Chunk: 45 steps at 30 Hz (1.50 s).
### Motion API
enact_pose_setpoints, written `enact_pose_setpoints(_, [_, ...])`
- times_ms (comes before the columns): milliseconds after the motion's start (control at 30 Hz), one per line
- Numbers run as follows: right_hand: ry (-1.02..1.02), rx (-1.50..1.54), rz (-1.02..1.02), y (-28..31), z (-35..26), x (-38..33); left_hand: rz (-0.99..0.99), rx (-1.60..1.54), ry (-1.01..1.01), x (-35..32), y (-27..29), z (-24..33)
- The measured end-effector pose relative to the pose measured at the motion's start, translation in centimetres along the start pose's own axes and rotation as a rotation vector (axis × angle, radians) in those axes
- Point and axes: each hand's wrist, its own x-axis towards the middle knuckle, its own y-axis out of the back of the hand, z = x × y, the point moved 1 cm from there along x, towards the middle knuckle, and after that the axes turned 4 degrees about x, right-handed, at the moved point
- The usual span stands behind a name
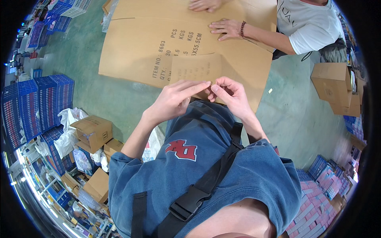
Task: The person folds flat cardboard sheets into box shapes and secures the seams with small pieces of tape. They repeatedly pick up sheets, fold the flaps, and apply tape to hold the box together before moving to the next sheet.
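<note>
In front of my chest, a thin tan sheet [196,66] with faint print stands up over a large flat cardboard carton [131,47]. My left hand [178,95] is at the sheet's lower left edge, index finger stretched across and the other fingers curled. My right hand [232,94] pinches near the sheet's lower right corner, thumb against fingers. The fingertips of both hands nearly meet. The sheet's bottom edge is hidden behind them. Across the carton, another person's hand [227,29] with a beaded bracelet lies flat on the cardboard, and their other hand [205,4] rests farther back.
Stacked blue crates [37,103] stand at the left, with open cardboard boxes [93,131] and white bags beside them. More brown boxes [331,83] are at the right on the green floor [293,115]. Pink and grey packs [311,210] are piled at lower right.
</note>
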Motion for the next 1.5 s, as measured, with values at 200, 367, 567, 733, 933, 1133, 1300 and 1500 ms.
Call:
enact_pose_setpoints(200, [-0.003, 0.089, -0.057, 0.2, -0.1, 0.0, 0.018, -0.061, 0.005, 0.1, 0.1, 0.2])
enact_pose_setpoints(367, [-0.103, 0.218, -0.064, 0.7, 0.6, 0.2, 0.003, 0.012, -0.015, 0.1, 0.3, 0.4])
enact_pose_setpoints(567, [-0.053, 0.120, 0.038, -0.9, 1.0, 0.6, 0.144, -0.182, 0.200, 0.0, -0.9, 2.4])
enact_pose_setpoints(733, [0.001, -0.122, -0.143, -3.9, 0.2, 1.2, 0.414, -0.608, 0.686, -3.0, -1.1, 4.1])
enact_pose_setpoints(933, [-0.067, -0.397, -0.492, -10.0, 2.2, 1.2, 0.726, -0.356, 0.804, -11.2, 0.1, 8.2])
enact_pose_setpoints(1133, [0.152, -0.601, -0.726, -18.1, 6.9, 0.0, 1.165, -0.342, 0.994, -24.1, -1.1, 12.7])
enact_pose_setpoints(1300, [-0.044, -0.483, -0.937, -27.3, 12.5, -4.4, 1.592, -0.570, 0.929, -39.6, -3.2, 18.3])
enact_pose_setpoints(1500, [-0.149, -0.451, -1.256, -37.3, 19.9, -15.5, 2.032, -0.511, 0.869, -55.2, -12.8, 32.4])
